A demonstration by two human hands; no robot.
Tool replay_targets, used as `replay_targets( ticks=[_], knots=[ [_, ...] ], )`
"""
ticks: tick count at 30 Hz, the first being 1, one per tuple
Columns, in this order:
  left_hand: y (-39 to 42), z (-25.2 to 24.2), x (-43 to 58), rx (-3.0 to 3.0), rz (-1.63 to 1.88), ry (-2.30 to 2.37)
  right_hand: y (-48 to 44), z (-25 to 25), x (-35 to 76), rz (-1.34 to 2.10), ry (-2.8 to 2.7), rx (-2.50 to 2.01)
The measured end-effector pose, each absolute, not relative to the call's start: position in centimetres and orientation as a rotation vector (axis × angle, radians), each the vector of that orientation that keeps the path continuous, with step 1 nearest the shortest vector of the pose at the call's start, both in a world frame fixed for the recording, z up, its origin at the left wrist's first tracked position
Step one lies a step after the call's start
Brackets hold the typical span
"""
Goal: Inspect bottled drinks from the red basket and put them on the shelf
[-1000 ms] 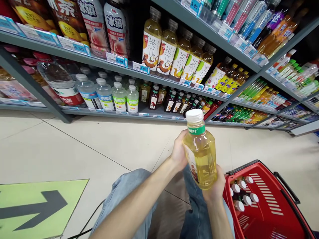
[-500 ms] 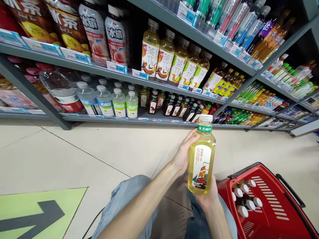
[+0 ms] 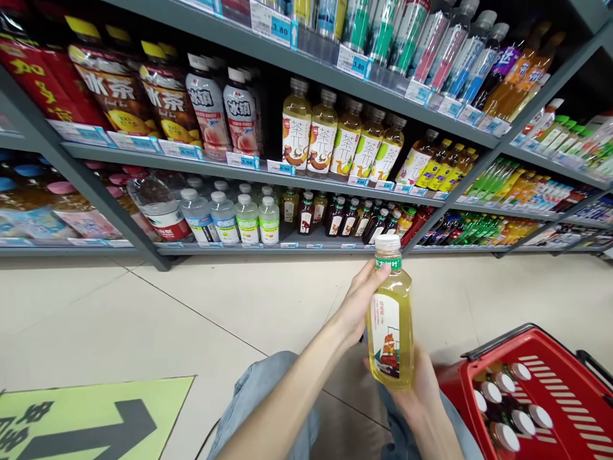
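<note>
A clear bottle of yellow tea with a white cap, green neck band and ship label is held upright between both hands, above my knees. My left hand is wrapped round its upper left side, thumb near the neck band. From below and the right, my right hand grips the bottle's lower part; some of its fingers are hidden behind it. To the right of my right hand stands a red shopping basket with several white-capped bottles inside.
Grey shelves of drinks run across the view. Tea bottles stand on the middle shelf, small dark bottles on the bottom one. A green floor sign with an arrow lies at lower left, on pale floor tiles.
The view has shifted left and up, so shelves and basket appear further right and lower. The bottle has turned slightly, its label now facing more to the left; both hands still hold it.
</note>
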State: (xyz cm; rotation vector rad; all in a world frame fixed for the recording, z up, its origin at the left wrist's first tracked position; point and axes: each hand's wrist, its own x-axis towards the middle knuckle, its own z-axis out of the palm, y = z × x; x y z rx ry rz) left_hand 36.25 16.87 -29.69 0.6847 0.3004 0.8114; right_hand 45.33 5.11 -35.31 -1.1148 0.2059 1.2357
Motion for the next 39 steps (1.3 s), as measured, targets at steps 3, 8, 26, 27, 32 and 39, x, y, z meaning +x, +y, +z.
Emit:
replay_targets(
  ticks=[3, 8, 26, 27, 32, 39],
  knots=[
    [17.1, -29.7, 36.0, 0.781, 0.852, 0.358, 5.2, -35.5, 45.4, 1.200, 0.235, -1.091],
    [17.1, -29.8, 35.9, 1.020, 0.917, 0.454, 5.3, -36.4, 44.9, 1.232, 0.226, -1.056],
    [19.0, -30.3, 34.6, 0.845, 0.933, 0.814, 5.0, -35.8, 45.1, 1.274, 0.168, -0.996],
    [19.1, -30.3, 34.6, 0.792, 0.944, 0.839, 5.0, -35.8, 45.2, 1.256, 0.168, -1.004],
    [19.1, -30.7, 34.9, 0.740, 1.058, 0.917, 4.7, -35.0, 46.2, 1.069, 0.245, -1.087],
    [21.7, -33.4, 36.1, 0.959, 1.106, 1.210, 4.0, -32.7, 46.9, 1.124, 0.116, -0.929]
  ],
)
